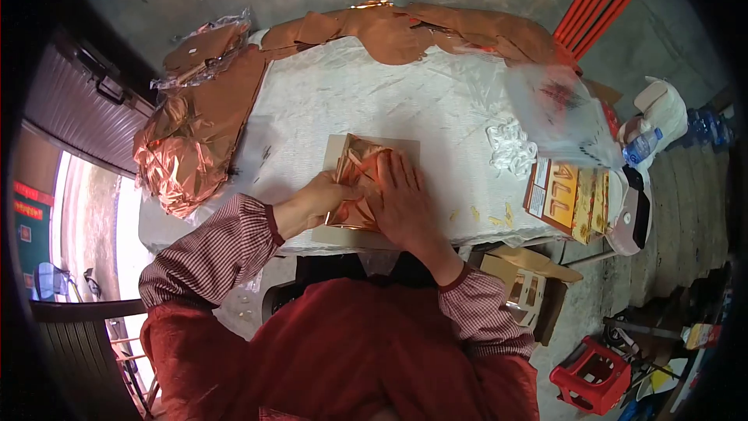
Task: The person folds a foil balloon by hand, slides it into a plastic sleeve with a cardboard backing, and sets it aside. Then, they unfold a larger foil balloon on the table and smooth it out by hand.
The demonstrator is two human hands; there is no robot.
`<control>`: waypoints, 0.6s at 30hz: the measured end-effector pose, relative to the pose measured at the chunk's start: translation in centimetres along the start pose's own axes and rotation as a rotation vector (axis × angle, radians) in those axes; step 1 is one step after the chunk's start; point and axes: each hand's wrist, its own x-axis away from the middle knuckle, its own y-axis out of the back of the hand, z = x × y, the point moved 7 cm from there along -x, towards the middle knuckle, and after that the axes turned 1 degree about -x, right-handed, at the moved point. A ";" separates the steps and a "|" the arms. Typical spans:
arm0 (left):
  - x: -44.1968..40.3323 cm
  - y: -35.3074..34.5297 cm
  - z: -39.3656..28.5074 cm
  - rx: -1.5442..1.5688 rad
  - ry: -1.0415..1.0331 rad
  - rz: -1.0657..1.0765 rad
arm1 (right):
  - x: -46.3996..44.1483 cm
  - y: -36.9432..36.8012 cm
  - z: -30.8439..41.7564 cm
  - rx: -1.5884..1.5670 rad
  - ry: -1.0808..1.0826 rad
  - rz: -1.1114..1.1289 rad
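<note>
Near the front edge of the white-covered table, a shiny copper-coloured foil sheet (360,157) lies folded on a flat grey-beige board (336,237). My left hand (315,196) is closed on the foil's left edge, thumb and fingers pinching it. Flat across the right part of the foil rests my right hand (401,199), its fingers stretched out and pressing down. Both hands cover part of the foil, so its full shape is hidden.
Copper foil sheets (187,129) are heaped at the left, and brown-copper sheets (397,39) line the far edge. At the right lie white cord (512,150), clear plastic bags (557,105) and yellow printed packs (565,199). A cardboard box (523,288) and red stool (592,374) stand below.
</note>
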 end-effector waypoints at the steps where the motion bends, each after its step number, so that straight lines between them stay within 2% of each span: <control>1: 0.3 0.0 -0.5 0.006 -0.001 -0.008 | 0.0 -0.2 0.1 -0.003 0.008 0.004; 3: 1.0 0.0 -0.6 0.025 0.108 -0.033 | 0.0 -0.6 0.2 0.031 -0.005 0.082; 7: -0.5 2.0 0.4 0.108 0.054 -0.054 | 0.0 -0.6 0.1 0.015 -0.016 0.093; 9: -1.3 3.5 -0.1 -0.376 -0.182 0.037 | 0.2 -0.8 0.2 0.088 0.018 0.064; 10: -0.3 3.2 -0.9 -0.374 -0.180 0.036 | 0.1 -0.8 0.2 0.087 0.018 0.067; 12: 3.4 2.8 -5.4 -1.123 -0.618 -0.329 | 0.1 -0.5 0.4 0.082 0.007 0.066; 13: 4.1 2.3 -5.7 -1.357 -0.821 -0.378 | 0.1 -0.3 0.5 0.079 0.003 0.068; 14: 3.8 2.1 -5.3 -1.359 -0.817 -0.374 | 0.0 -0.2 0.5 0.062 -0.008 0.077; 16: 4.0 -0.1 -5.4 -1.193 -1.058 -0.253 | 0.0 -0.2 0.6 0.045 -0.018 0.089; 17: 3.3 -0.8 -4.9 -1.205 -0.955 -0.163 | -0.1 -0.2 0.5 0.069 -0.013 0.091; 18: 3.0 -0.7 -4.5 -1.200 -0.954 -0.160 | -0.1 -0.3 0.5 0.094 -0.008 0.093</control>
